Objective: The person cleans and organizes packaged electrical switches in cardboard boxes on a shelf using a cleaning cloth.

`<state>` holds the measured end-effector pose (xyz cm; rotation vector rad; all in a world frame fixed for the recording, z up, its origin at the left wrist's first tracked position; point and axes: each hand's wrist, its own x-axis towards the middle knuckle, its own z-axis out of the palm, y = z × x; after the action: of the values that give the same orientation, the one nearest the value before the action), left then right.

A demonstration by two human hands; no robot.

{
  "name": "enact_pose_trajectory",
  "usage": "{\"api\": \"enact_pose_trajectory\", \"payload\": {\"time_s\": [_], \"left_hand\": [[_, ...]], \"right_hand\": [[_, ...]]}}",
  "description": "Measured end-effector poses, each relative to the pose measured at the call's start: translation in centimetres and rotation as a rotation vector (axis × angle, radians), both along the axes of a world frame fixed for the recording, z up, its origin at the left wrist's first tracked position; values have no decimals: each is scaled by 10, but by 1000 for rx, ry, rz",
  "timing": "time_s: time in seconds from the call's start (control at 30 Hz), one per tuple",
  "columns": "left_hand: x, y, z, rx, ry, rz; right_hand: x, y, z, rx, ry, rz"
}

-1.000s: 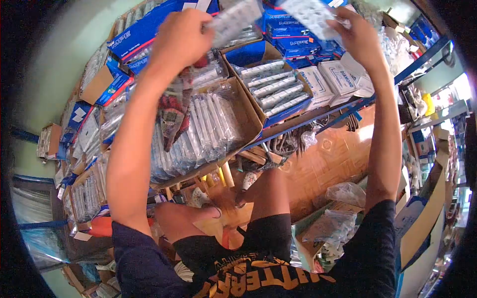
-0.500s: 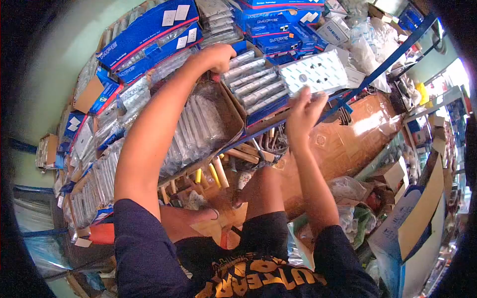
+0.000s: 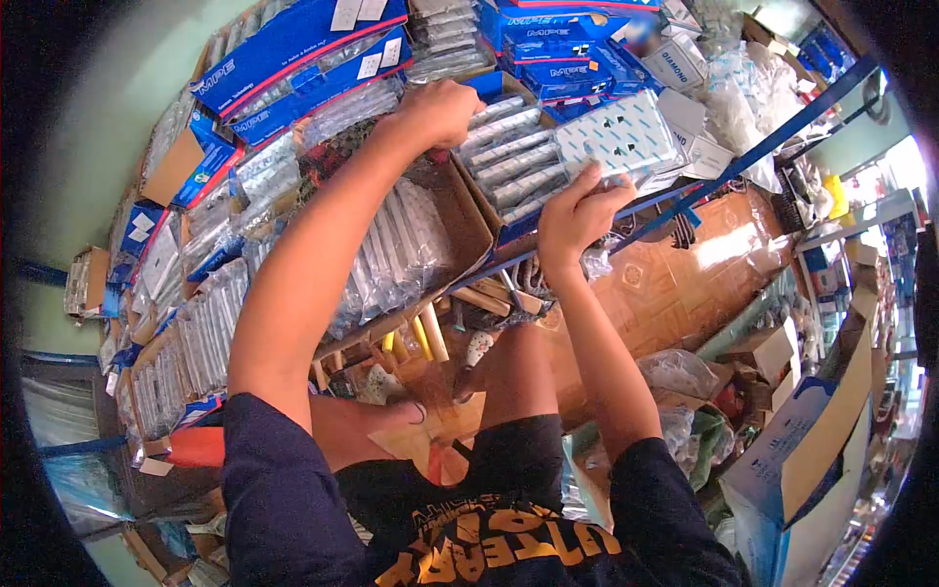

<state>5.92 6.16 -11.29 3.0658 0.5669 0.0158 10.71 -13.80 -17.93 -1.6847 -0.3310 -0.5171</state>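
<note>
My right hand (image 3: 579, 223) pinches the near edge of a white socket plate (image 3: 623, 142) in printed clear film, with dark socket holes in its face. The plate is tilted above the right end of an open blue cardboard box (image 3: 509, 235). Inside that box stand several wrapped plates (image 3: 509, 152) in a row. My left hand (image 3: 438, 114) is closed at the box's far left corner, its fingers curled over the rim; the fingertips are partly hidden. Below my left forearm lies a brown carton (image 3: 471, 210) with several wrapped plates (image 3: 396, 240) on edge.
Blue printed boxes (image 3: 293, 64) are stacked at the back left, others (image 3: 558, 73) behind. White DIAMOND boxes (image 3: 675, 64) and plastic bags (image 3: 738, 93) lie at the right. A blue rail (image 3: 763, 147) runs along the shelf edge. Tools with yellow handles (image 3: 421, 338) sit below.
The socket plate has turned more face-up and shows its holes more clearly, held in my right hand. My left hand stays at the box rim. The view has shifted slightly.
</note>
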Motion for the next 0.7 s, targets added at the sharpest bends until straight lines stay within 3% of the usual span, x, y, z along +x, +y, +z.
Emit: {"api": "enact_pose_trajectory", "payload": {"time_s": [0.13,0.2,0.27,0.4,0.47,0.5,0.57,0.7], "left_hand": [[-1,-1,16,4,79,-39],[-4,-6,30,-108,178,-39],[-5,10,23,-77,104,-96],[-31,20,44,-120,-390,-17],[-60,15,71,-96,-570,-32],[-79,7,82,-94,-572,-26],[-128,-34,111,-296,-763,157],[-241,-143,135,-1033,-937,281]], "right_hand": [[0,-6,8,-6,1,13],[0,-19,14,129,12,187],[-2,-37,15,154,25,189],[-29,-91,23,151,25,184],[-48,-119,25,334,171,376],[-60,-134,30,295,155,426],[-88,-158,37,283,201,511],[-141,-194,35,259,295,681]]}}
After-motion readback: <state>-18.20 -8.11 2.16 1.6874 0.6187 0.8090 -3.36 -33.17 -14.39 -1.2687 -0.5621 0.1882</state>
